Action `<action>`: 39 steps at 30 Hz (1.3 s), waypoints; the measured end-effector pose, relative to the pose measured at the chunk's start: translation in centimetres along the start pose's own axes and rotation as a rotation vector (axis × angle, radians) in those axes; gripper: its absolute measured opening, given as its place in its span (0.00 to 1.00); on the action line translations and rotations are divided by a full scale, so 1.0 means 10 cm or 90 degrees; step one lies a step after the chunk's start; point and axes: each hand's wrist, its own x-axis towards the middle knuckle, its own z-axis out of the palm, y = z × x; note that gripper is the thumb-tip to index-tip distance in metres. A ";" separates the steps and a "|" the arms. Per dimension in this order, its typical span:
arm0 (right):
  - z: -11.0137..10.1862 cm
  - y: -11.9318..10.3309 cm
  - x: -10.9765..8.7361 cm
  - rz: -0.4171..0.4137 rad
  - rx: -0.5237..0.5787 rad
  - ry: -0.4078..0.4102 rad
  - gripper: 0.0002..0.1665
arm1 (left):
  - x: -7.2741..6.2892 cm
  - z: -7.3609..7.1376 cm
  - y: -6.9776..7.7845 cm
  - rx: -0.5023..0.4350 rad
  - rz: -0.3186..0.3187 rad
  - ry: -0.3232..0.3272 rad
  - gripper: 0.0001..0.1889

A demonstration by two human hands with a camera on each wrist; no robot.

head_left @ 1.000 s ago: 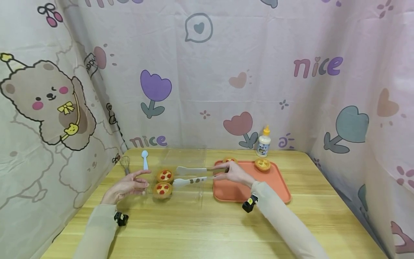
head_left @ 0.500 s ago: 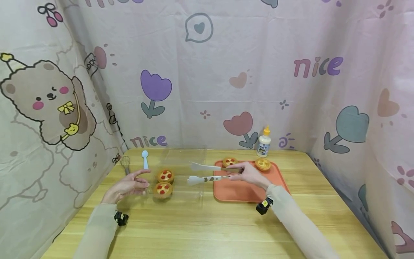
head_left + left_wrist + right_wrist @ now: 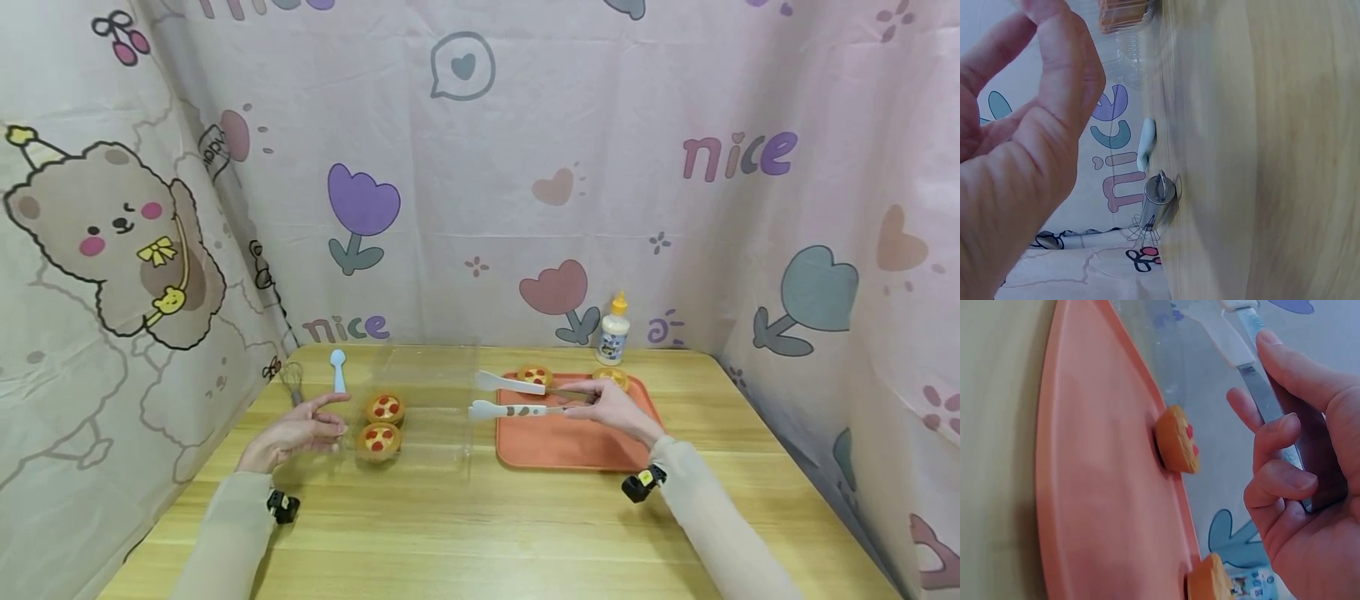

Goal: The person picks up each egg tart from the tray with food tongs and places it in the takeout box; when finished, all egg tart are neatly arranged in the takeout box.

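My right hand [image 3: 618, 408] grips a pair of tongs [image 3: 521, 410] by the metal handle, over an orange tray [image 3: 570, 446]. The tongs' pale tips point left and stand apart with nothing between them. Two mini pizza tarts [image 3: 386, 408] lie in a clear plastic box [image 3: 438, 437] at its left end. My left hand [image 3: 288, 433] is at the box's left wall, fingers bent, seemingly pinching its edge; the fingertips are cut off in the left wrist view. At the tray's back edge is a tart with red toppings [image 3: 1175, 439]. A plainer tart [image 3: 612, 377] is partly hidden behind my right hand.
A white bottle with a yellow cap [image 3: 612, 333] stands behind the tray. At the table's back left lie a light blue spoon [image 3: 339, 371] and a whisk [image 3: 292, 382]. The box's transparent lid [image 3: 431, 362] is raised at the back, close to the curtain [image 3: 480, 208].
My right hand has moved right with the tongs, from over the box to over the tray, uncovering the red-topped tart and partly covering the plainer one. My left hand stays put.
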 end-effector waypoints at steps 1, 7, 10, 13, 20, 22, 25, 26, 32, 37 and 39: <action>-0.02 0.01 -0.02 0.004 -0.004 0.008 0.34 | 0.00 0.00 0.00 0.000 -0.001 0.000 0.43; -0.14 0.07 -0.12 0.032 -0.018 0.056 0.33 | -0.01 0.00 0.00 0.007 -0.002 0.003 0.42; -0.18 0.12 -0.15 0.027 -0.010 0.055 0.34 | -0.02 0.00 0.01 0.007 -0.001 0.001 0.41; -0.23 0.18 -0.18 0.029 0.000 0.052 0.35 | -0.02 0.00 0.01 0.001 0.000 -0.004 0.41; -0.38 0.29 -0.31 0.044 0.014 0.085 0.34 | -0.02 0.01 0.02 -0.004 -0.001 -0.010 0.41; -0.42 0.32 -0.35 0.037 0.034 0.089 0.34 | -0.02 0.01 0.02 -0.005 -0.002 -0.010 0.41; -0.47 0.36 -0.41 0.038 0.046 0.095 0.33 | -0.02 0.01 0.01 -0.003 -0.002 -0.006 0.41; -0.49 0.37 -0.43 0.042 0.048 0.101 0.33 | -0.01 0.01 0.01 -0.002 -0.002 -0.005 0.41; -0.60 0.43 -0.55 0.066 0.051 0.140 0.37 | -0.01 0.00 -0.01 0.008 0.001 -0.002 0.41; -0.70 0.47 -0.63 0.074 -0.001 0.176 0.36 | -0.02 0.01 0.02 0.009 -0.003 0.000 0.41; -0.74 0.50 -0.66 0.081 -0.019 0.189 0.36 | -0.02 0.01 0.02 0.006 -0.004 0.001 0.42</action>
